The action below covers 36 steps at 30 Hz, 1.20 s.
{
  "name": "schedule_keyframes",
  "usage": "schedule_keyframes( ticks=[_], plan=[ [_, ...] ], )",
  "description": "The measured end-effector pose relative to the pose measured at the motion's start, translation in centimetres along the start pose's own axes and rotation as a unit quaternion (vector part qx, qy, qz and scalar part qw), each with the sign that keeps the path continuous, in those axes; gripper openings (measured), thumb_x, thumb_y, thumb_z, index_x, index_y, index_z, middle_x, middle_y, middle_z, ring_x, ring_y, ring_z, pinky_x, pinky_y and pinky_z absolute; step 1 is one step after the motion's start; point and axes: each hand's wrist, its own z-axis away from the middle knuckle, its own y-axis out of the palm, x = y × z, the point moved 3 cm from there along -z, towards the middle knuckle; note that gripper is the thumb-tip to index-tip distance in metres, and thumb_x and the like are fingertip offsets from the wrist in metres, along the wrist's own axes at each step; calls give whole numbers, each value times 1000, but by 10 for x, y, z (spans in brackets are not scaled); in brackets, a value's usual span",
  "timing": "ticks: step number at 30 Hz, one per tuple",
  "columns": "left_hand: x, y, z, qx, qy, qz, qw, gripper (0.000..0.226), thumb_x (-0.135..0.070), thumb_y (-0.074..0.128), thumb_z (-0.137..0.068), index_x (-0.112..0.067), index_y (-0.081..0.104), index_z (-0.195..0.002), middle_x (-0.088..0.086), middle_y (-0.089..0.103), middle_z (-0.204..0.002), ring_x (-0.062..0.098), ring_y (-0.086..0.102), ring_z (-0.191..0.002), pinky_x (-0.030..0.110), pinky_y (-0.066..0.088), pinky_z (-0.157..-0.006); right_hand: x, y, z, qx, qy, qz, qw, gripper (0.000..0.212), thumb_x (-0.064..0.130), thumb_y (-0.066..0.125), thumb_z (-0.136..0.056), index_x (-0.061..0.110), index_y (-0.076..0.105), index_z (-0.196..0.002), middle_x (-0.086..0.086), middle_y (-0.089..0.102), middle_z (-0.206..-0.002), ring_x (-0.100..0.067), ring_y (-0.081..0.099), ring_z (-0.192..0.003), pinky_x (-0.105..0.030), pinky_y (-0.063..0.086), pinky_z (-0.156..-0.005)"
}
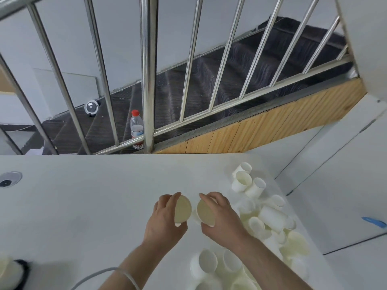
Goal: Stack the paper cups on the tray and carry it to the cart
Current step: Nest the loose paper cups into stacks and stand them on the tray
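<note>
One paper cup point(183, 209) is gripped by the left hand point(165, 218), another cup point(206, 212) by the right hand point(219, 218); the loose cups point(268, 216) are judged unstacked, and no tray is seen.

The pile of paper cups point(270, 222) runs off the bottom edge and blurs toward the right, while a dark object point(14, 273) at the lower left corner is cut off and unidentifiable.

Both forearms reaching forward, left grip point(165, 216) and right grip point(219, 214) apparently curled, nearly touching
</note>
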Motion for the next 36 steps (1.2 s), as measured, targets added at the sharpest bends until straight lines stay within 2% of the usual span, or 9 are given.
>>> schedule_keyframes(
  ticks=[4, 11, 18, 24, 27, 32, 36],
  plan=[
    [-2, -22, 43, -14, 26, 6, 1000, 74, -26, 66, -77, -29, 32, -142, -9, 39, -130, 15, 41, -120, 24, 48, -81, 31, 1, 42, -29, -1, -9, 1000, 76, 23, 61, -82, 32, 27, -150, 11, 25, -141, -8, 28, -133, -15, 40, -92],
    [10, -77, 144, -40, 47, 13, 998, 74, -24, 65, -78, -30, 31, -143, -10, 36, -131, 12, 38, -120, 19, 41, -85, 102, 19, 123, -70, -15, -16, 997, 75, 25, 62, -82, 33, 29, -149, 12, 24, -137, -6, 32, -131, -18, 45, -91],
    [53, -128, 238, -40, 4, 6, 999, 77, -23, 64, -78, -27, 27, -145, -9, 35, -133, 14, 38, -124, 17, 35, -91, 167, 44, 176, -28, -20, -21, 999, 76, 26, 61, -83, 35, 26, -150, 15, 25, -135, -5, 34, -128, -16, 43, -88],
    [80, -172, 265, -68, -52, 5, 996, 83, -20, 65, -79, -19, 19, -148, -4, 32, -137, 14, 32, -130, 14, 27, -95, 221, 57, 184, -24, -52, -49, 997, 74, 29, 64, -84, 37, 26, -148, 17, 27, -132, -4, 38, -123, -18, 44, -88],
    [103, -199, 279, -82, -74, 0, 994, 85, -20, 67, -75, -19, 22, -147, -4, 31, -135, 15, 36, -128, 17, 32, -96, 261, 70, 182, -16, -76, -55, 995, 72, 30, 63, -86, 37, 27, -147, 18, 26, -132, -3, 37, -123, -17, 43, -91],
    [158, -253, 300, -103, -118, -20, 987, 81, -21, 69, -69, -24, 30, -140, -9, 34, -120, 15, 41, -117, 16, 32, -86, 334, 102, 161, 21, -113, -46, 992, 73, 27, 60, -87, 34, 22, -149, 15, 25, -137, -6, 36, -125, -21, 44, -93],
    [211, -302, 313, -108, -131, -36, 985, 77, -23, 69, -74, -22, 30, -141, -6, 37, -128, 15, 42, -120, 18, 37, -86, 394, 132, 141, 40, -124, -54, 990, 74, 23, 59, -85, 32, 24, -149, 16, 24, -139, -7, 35, -127, -24, 44, -94]
  ],
)
